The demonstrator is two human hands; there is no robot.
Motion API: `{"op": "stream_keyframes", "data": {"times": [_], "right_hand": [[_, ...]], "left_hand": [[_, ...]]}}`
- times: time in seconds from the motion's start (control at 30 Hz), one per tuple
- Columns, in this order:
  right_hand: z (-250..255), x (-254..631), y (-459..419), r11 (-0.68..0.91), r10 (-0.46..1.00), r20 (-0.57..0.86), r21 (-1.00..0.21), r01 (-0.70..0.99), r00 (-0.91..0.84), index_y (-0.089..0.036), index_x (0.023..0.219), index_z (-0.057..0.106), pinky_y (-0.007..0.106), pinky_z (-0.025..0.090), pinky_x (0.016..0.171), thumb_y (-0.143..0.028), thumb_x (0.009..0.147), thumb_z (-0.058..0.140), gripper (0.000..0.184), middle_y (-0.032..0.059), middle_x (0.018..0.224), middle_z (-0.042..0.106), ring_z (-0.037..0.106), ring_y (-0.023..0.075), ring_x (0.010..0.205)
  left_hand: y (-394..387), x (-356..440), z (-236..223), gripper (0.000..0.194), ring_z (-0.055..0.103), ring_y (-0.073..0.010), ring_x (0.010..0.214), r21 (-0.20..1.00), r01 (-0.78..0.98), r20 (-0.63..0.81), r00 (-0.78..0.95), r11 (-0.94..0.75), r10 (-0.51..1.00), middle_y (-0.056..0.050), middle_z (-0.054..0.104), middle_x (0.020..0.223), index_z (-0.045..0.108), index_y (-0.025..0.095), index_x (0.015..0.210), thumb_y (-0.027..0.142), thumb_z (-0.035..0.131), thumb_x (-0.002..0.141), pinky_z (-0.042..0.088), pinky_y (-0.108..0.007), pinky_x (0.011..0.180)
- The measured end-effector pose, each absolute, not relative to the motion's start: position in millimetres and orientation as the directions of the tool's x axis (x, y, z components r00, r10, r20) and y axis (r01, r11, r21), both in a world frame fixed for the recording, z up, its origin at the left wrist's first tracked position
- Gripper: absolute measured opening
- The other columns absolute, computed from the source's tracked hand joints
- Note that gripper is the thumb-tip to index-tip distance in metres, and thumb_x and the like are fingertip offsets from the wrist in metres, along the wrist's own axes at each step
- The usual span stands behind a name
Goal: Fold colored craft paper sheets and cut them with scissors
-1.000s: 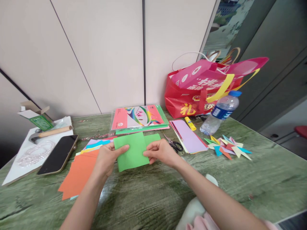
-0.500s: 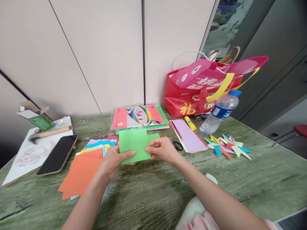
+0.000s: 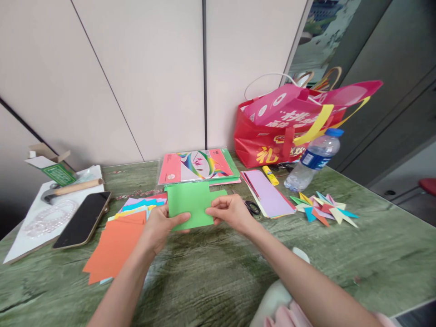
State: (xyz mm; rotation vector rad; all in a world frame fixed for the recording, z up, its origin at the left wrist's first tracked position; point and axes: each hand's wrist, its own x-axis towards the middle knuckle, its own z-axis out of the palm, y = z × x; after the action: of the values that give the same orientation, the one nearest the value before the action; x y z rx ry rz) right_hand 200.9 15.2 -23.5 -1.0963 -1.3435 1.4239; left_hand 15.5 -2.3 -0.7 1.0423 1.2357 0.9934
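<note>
Both hands hold green paper (image 3: 190,202) above the table, with a smaller green part sticking out on its right side. My left hand (image 3: 163,227) grips the left edge, thumb on the front face and fingers behind. Thumb and fingertips of my right hand (image 3: 230,212) pinch the lower right edge where the smaller part juts out. Whether this is one folded sheet or two pieces, I cannot tell. Beside my left forearm lies a fanned stack of coloured paper squares (image 3: 116,245), orange on top. Black-handled scissors (image 3: 252,207) lie partly hidden beyond my right hand.
Packaged coloured paper (image 3: 197,165) lies at the back. To the right are purple paper strips (image 3: 269,195), a glue stick (image 3: 270,175), a plastic bottle (image 3: 311,163), folded paper stars (image 3: 323,209) and a red bag (image 3: 265,136). A phone (image 3: 83,220) and a hammer (image 3: 73,187) lie left.
The green paper has tilted slightly, its lower edge rising a little. Both hands keep their grip and almost the same place.
</note>
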Motion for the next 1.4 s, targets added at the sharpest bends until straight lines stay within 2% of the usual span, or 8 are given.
{"op": "stream_keyframes", "data": {"times": [0.1, 0.27, 0.5, 0.67, 0.8, 0.9, 1.13, 1.4], "right_hand": [[-22, 204, 16, -0.010, 0.974, -0.009, -1.000, -0.005, -0.225, -0.013, 0.059, 0.055, 0.019, 0.039, 0.037, -0.039, 0.054, 0.071, 0.030, -0.0042, 0.046, 0.054, 0.051, 0.0078, 0.038], [-22, 207, 18, 0.020, 0.972, 0.015, -1.000, 0.017, -0.234, -0.013, 0.058, 0.056, 0.019, 0.039, 0.038, -0.040, 0.055, 0.070, 0.031, -0.0039, 0.047, 0.053, 0.051, 0.0078, 0.039], [-22, 207, 19, 0.050, 0.971, 0.040, -0.998, 0.034, -0.235, -0.014, 0.057, 0.055, 0.020, 0.040, 0.038, -0.043, 0.054, 0.070, 0.033, -0.0038, 0.046, 0.053, 0.051, 0.0082, 0.039], [-22, 208, 18, 0.049, 0.969, 0.036, -0.998, 0.047, -0.245, -0.014, 0.057, 0.054, 0.019, 0.039, 0.038, -0.041, 0.056, 0.069, 0.031, -0.0041, 0.045, 0.052, 0.051, 0.0079, 0.039], [-26, 207, 18, 0.071, 0.962, 0.049, -0.995, 0.073, -0.269, -0.014, 0.058, 0.056, 0.019, 0.039, 0.039, -0.041, 0.058, 0.068, 0.030, -0.0031, 0.046, 0.053, 0.052, 0.0086, 0.040], [-29, 206, 19, 0.076, 0.960, 0.051, -0.994, 0.079, -0.274, -0.014, 0.059, 0.056, 0.019, 0.039, 0.039, -0.042, 0.058, 0.068, 0.030, -0.0028, 0.046, 0.054, 0.053, 0.0092, 0.040], [-27, 205, 18, 0.060, 0.963, 0.038, -0.995, 0.075, -0.266, -0.015, 0.058, 0.056, 0.021, 0.040, 0.040, -0.042, 0.057, 0.069, 0.030, -0.0029, 0.045, 0.054, 0.053, 0.0100, 0.040], [-28, 205, 18, 0.044, 0.959, 0.020, -0.996, 0.080, -0.283, -0.014, 0.058, 0.056, 0.020, 0.039, 0.040, -0.037, 0.059, 0.068, 0.025, -0.0028, 0.047, 0.054, 0.052, 0.0090, 0.040]], "left_hand": [[-2, 11, 1, 0.032, 0.062, -0.0185, 0.068, 0.979, -0.040, -0.194, 0.117, 0.200, 0.974, -0.006, 0.069, 0.079, 0.066, 0.014, 0.084, 0.029, 0.073, 0.056, 0.050, -0.029, 0.062], [0, 1, 2, 0.023, 0.059, -0.0142, 0.059, 0.983, -0.015, -0.182, 0.047, 0.183, 0.982, -0.003, 0.066, 0.067, 0.064, 0.015, 0.068, 0.030, 0.074, 0.054, 0.046, -0.022, 0.053], [2, 1, -1, 0.032, 0.049, -0.0083, 0.042, 0.987, -0.045, -0.156, -0.022, 0.155, 0.987, 0.004, 0.052, 0.045, 0.048, 0.016, 0.047, 0.032, 0.075, 0.050, 0.041, -0.020, 0.044], [2, 1, 2, 0.022, 0.054, -0.0097, 0.049, 0.991, -0.014, -0.133, 0.011, 0.133, 0.991, 0.001, 0.061, 0.056, 0.059, 0.016, 0.061, 0.030, 0.074, 0.053, 0.041, -0.018, 0.045], [2, -1, 4, 0.032, 0.061, -0.0171, 0.065, 0.990, -0.032, -0.134, 0.019, 0.135, 0.991, -0.004, 0.068, 0.072, 0.065, 0.016, 0.080, 0.033, 0.074, 0.054, 0.047, -0.024, 0.056], [3, -4, 2, 0.029, 0.062, -0.0185, 0.066, 0.988, -0.064, -0.137, 0.008, 0.138, 0.991, -0.006, 0.068, 0.072, 0.066, 0.015, 0.074, 0.035, 0.073, 0.054, 0.048, -0.027, 0.060], [4, -5, 0, 0.024, 0.053, -0.0103, 0.049, 0.994, -0.078, -0.081, -0.055, 0.077, 0.995, 0.002, 0.057, 0.049, 0.055, 0.016, 0.050, 0.031, 0.073, 0.054, 0.043, -0.022, 0.052], [3, -6, 3, 0.020, 0.056, -0.0125, 0.060, 0.993, -0.083, -0.086, -0.063, 0.081, 0.994, -0.001, 0.062, 0.063, 0.063, 0.015, 0.068, 0.030, 0.071, 0.058, 0.045, -0.024, 0.059]]}}
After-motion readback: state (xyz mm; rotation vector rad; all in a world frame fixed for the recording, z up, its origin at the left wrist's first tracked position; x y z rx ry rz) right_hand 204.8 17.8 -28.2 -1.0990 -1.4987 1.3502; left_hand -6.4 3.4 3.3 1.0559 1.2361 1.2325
